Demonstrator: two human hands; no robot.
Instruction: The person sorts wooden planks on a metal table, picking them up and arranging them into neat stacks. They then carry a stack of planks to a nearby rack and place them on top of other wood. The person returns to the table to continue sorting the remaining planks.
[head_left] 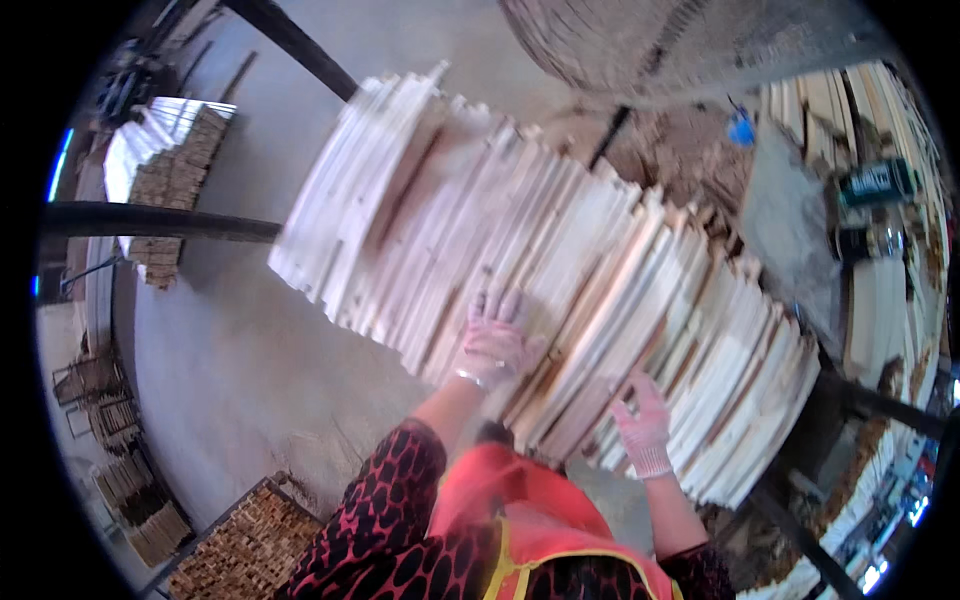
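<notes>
Left hand (495,342) in thin pale-pink glove lies flat, fingers extended, gripping nothing; right hand (646,425), gloved alike, loosely bent, thumb apart, nothing visibly gripped; light, even palm pressure should suit the long pale wooden strips (480,215) side by side beneath both.

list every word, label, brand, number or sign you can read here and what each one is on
No text can be read clearly in this view.
Dark green item at the right: pale marks on its side, too small and blurred to read.
Wooden strips: no lettering can be made out.
Red garment with yellow trim: no lettering can be made out.
</notes>
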